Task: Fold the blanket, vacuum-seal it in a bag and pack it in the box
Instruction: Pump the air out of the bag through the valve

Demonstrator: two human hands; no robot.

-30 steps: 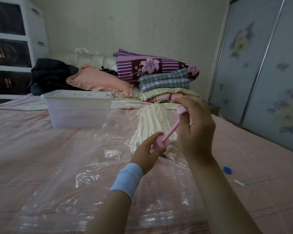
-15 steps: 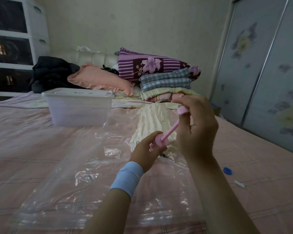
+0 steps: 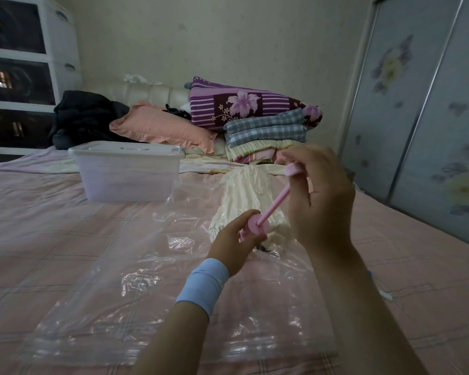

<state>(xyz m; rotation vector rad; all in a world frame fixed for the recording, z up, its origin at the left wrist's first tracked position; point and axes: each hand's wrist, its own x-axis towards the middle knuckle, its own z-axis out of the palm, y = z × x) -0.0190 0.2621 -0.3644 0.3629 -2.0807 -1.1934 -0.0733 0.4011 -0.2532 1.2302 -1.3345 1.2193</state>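
Blanket unmoved, pump handle higher.

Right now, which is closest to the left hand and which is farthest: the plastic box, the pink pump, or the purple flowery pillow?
1. Pink pump: held in the left hand.
2. Plastic box: up-left, on the bed.
3. Purple flowery pillow: far back, atop the stack.

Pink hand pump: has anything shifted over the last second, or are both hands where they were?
Almost nothing changed. The right hand still grips the handle of the pink hand pump with its rod drawn out; the left hand still holds the pump body over the clear vacuum bag. The cream blanket inside the bag and the lidded plastic box stayed put. Only the camera drifted slightly.
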